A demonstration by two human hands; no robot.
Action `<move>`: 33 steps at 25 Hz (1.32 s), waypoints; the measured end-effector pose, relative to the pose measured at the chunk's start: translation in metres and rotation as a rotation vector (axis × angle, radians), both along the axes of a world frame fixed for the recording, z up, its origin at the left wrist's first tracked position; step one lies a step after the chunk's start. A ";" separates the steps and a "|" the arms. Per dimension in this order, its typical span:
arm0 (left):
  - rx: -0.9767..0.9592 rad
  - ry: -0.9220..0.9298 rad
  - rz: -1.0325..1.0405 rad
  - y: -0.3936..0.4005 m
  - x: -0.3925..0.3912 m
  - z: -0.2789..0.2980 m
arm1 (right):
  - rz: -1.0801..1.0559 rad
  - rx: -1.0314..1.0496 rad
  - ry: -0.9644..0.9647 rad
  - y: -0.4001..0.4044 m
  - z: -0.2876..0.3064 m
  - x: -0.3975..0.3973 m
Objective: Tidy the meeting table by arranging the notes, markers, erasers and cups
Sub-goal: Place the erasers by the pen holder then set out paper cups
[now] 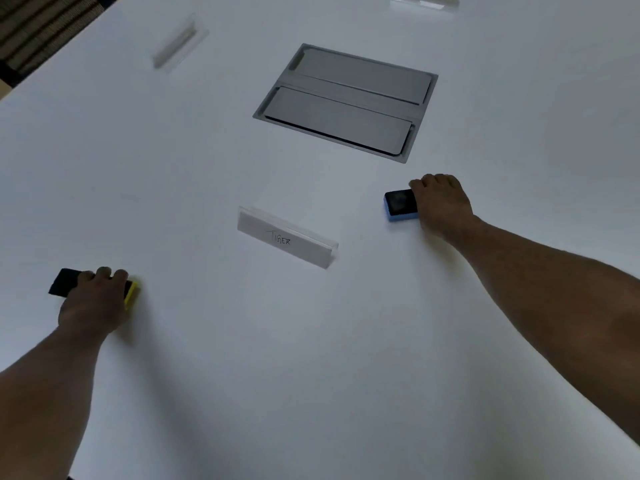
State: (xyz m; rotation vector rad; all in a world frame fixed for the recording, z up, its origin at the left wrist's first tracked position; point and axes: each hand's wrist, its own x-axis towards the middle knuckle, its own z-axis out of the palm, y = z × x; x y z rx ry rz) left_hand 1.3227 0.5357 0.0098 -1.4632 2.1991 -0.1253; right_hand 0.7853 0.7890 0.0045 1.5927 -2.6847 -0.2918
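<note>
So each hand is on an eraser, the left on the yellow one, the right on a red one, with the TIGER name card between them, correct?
Not quite. The head view shows the right hand gripping a blue eraser, not a red one. The rest stands: the left hand holds the yellow eraser, and the TIGER name card sits between them.

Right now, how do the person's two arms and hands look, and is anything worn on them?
Both forearms are bare as far as the picture shows them: no sleeve, watch or bracelet is visible. The left hand and the right hand wear no gloves. I see no rings on the fingers, but the picture is soft, so small details could be missed.
</note>
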 end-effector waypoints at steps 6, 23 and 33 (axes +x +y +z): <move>-0.094 -0.100 -0.215 0.020 -0.019 0.024 | -0.219 -0.024 -0.212 0.049 0.013 0.021; 0.480 1.036 0.293 0.276 -0.120 0.064 | -1.182 -1.101 -1.943 0.292 0.067 0.161; 0.554 0.675 -0.079 0.414 -0.110 0.012 | -1.229 -0.636 -1.237 0.388 0.055 0.200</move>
